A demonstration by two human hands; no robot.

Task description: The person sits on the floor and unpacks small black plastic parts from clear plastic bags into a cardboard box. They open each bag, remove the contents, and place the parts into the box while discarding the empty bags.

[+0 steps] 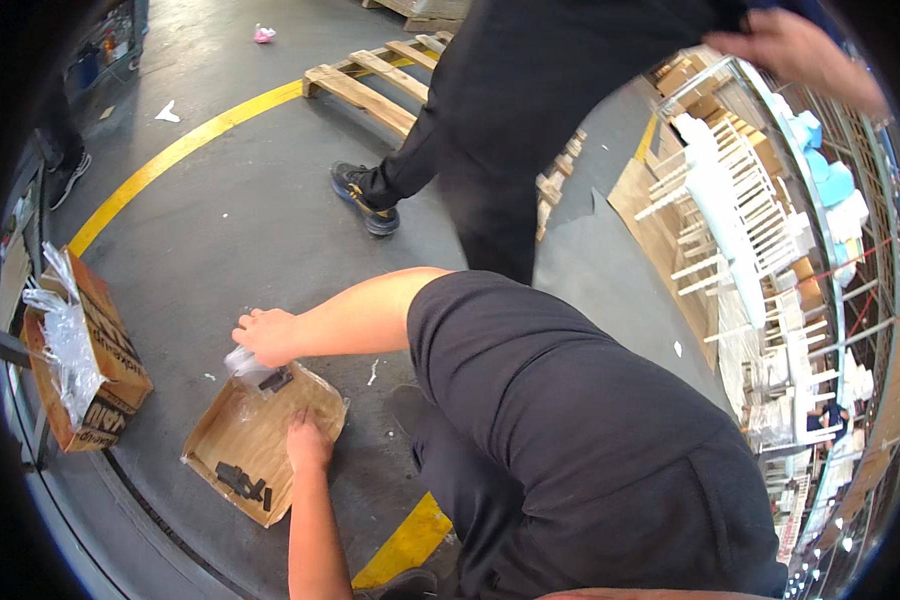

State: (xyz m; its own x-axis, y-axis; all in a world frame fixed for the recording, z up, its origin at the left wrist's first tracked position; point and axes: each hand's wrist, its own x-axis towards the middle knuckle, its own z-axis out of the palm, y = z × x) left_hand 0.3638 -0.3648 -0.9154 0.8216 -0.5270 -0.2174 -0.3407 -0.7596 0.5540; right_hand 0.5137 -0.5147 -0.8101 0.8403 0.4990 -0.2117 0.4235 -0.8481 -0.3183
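A shallow cardboard tray [267, 452] lies on the floor in front of me, with several small black pieces [238, 480] heaped in its near left part. My right hand [268, 336] reaches over its far edge, fingers bent around a clear plastic bag [250, 367]. Beside the bag, dark pieces [275, 380] show at the far side of the tray; whether they are inside the bag I cannot tell. Low inside the tray is my left hand [308, 440], its fingers bent close together; anything between them is hidden.
To the left stands an open cardboard box [110, 375] stuffed with clear plastic bags [68, 345]. A person in dark trousers [500, 120] stands close ahead. Beyond are a wooden pallet [370, 85] and a yellow floor line [190, 145]; white racks [730, 220] stand at right.
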